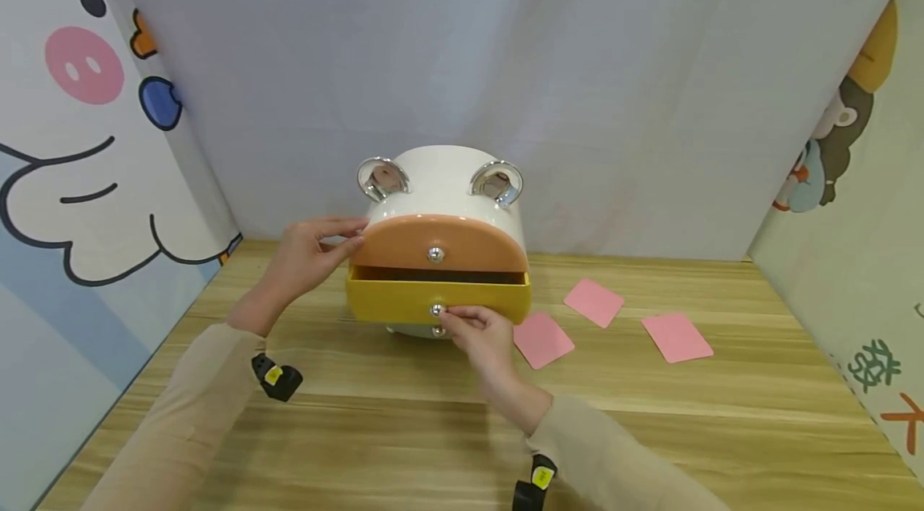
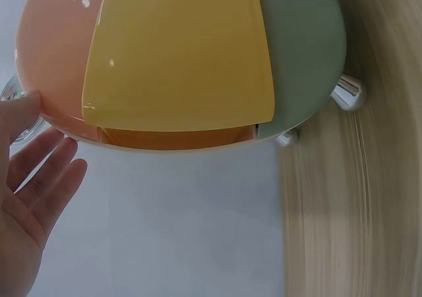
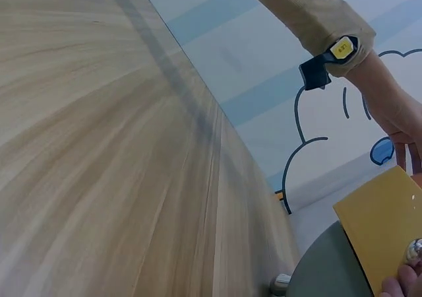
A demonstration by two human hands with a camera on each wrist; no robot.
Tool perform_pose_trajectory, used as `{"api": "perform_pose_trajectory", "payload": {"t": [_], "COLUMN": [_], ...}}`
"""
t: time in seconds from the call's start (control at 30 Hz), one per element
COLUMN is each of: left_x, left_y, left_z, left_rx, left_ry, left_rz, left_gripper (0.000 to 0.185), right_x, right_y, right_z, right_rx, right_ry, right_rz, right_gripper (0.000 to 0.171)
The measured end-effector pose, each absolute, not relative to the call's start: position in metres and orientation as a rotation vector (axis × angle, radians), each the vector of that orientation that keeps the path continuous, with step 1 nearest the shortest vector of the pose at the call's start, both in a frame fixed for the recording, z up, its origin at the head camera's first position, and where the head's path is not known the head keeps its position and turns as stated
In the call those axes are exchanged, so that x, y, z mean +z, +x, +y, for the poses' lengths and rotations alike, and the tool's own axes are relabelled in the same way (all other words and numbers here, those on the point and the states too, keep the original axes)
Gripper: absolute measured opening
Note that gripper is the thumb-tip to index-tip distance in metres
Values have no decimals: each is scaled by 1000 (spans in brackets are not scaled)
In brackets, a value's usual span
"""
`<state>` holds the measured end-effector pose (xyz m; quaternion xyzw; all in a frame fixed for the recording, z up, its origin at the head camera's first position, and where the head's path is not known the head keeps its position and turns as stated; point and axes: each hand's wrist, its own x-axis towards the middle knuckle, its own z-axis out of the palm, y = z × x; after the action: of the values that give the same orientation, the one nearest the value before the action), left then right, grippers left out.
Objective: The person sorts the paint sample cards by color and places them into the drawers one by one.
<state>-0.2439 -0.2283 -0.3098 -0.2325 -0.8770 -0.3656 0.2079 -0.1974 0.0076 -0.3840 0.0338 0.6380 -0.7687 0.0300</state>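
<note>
1. On the counter (image 1: 404, 415) stands a white box (image 1: 447, 174) with stacked drawers.
2. Right hand (image 1: 480, 334) pinches the knob (image 1: 436, 309) of the yellow drawer (image 1: 390, 302), which sits partly out.
3. Left hand (image 1: 306, 254), fingers straight, touches the orange drawer's (image 1: 404, 246) left edge.
4. Three pink cards (image 1: 593, 302) lie to the right.

No legible text. Right printed wall panel (image 1: 877, 383): one green and one orange character, partly cropped, unreadable. Yellow wrist-strap tags (image 1: 273, 375): marks too small.
</note>
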Motion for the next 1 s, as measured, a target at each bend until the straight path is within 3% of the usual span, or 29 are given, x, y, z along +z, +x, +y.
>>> {"api": "perform_pose_trajectory", "payload": {"t": [0.4, 1.0], "left_x": [-311, -310], "left_y": [-244, -244], "left_z": [-228, -227], "left_rx": [-1018, -1020], "left_ry": [-654, -646], "left_rz": [-2421, -2397], "left_gripper": [23, 22], "right_x": [-383, -381], "right_y": [-217, -220], "right_z": [7, 6], "right_rx": [-2325, -2298], "right_ry": [74, 106], "right_rz": [2021, 2042], "right_gripper": [22, 22]}}
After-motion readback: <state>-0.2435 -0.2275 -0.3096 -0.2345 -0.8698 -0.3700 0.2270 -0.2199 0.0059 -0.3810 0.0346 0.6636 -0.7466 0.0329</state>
